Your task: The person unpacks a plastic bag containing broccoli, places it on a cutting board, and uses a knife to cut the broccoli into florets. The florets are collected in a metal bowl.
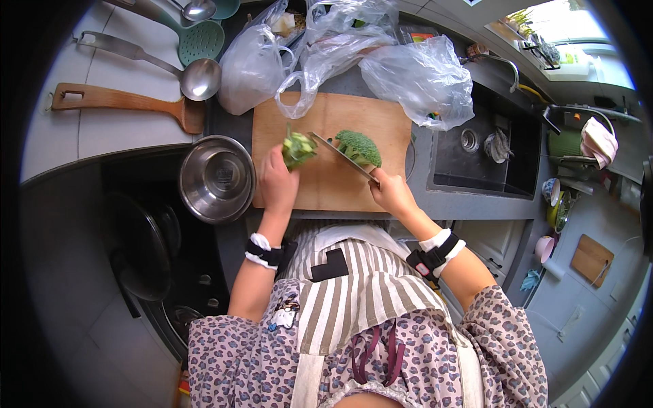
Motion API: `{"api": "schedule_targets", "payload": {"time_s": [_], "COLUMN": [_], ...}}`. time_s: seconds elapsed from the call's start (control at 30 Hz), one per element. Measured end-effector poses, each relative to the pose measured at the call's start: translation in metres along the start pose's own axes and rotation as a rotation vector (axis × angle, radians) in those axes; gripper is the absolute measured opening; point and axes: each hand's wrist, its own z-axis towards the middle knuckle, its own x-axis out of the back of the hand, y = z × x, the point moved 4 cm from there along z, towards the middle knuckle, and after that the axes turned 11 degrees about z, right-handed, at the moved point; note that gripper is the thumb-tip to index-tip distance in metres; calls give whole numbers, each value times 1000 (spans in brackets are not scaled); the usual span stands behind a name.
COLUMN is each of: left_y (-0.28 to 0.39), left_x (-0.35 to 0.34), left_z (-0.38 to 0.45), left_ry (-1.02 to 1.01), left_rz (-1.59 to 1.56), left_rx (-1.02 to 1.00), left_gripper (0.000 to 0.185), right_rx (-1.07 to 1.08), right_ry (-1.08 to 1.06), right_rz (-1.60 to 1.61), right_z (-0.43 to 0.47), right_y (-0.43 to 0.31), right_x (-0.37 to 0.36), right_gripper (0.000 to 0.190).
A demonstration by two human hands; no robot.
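Note:
My left hand [278, 178] holds a piece of broccoli [299, 149] over the left half of a wooden cutting board [334, 196]; the piece is slightly blurred, with pale green cut parts showing. In my right hand [396, 194] is the handle of a kitchen knife [343, 157], its blade slanting up and left across the board. Just beyond the blade lies a larger broccoli head [360, 146], florets upward, its near side partly hidden by the knife. A stainless steel bowl [196, 191] stands left of the board, with no food visible in it.
Plastic bags [418, 76] crowd the counter behind the board, one handle overlapping its far edge. A dark sink [459, 166] is to the right. On the left wall hang a wooden spatula [127, 99], a steel ladle [200, 79] and a green skimmer [201, 42]. A lidded pan [135, 250] sits on the stove.

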Motion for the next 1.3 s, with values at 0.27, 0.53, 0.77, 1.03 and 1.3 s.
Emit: {"api": "schedule_targets", "payload": {"time_s": [0.27, 0.53, 0.77, 1.03, 1.3], "left_y": [31, 75, 73, 69, 47], "left_x": [16, 4, -28, -62, -48], "left_z": [33, 34, 41, 59, 31], "left_ry": [255, -167, -402, -582, -518], "left_rz": [365, 53, -271, -623, -944], "left_rx": [-281, -794, -572, -53, 43], "left_gripper": [63, 55, 43, 24, 26], "right_rx": [35, 96, -7, -135, -180], "right_ry": [25, 47, 109, 246, 210], "right_rz": [154, 72, 112, 277, 267], "right_z": [-34, -67, -81, -71, -65], "right_y": [9, 30, 40, 51, 58], "right_x": [13, 23, 43, 64, 61], "right_gripper": [12, 11, 11, 15, 18]}}
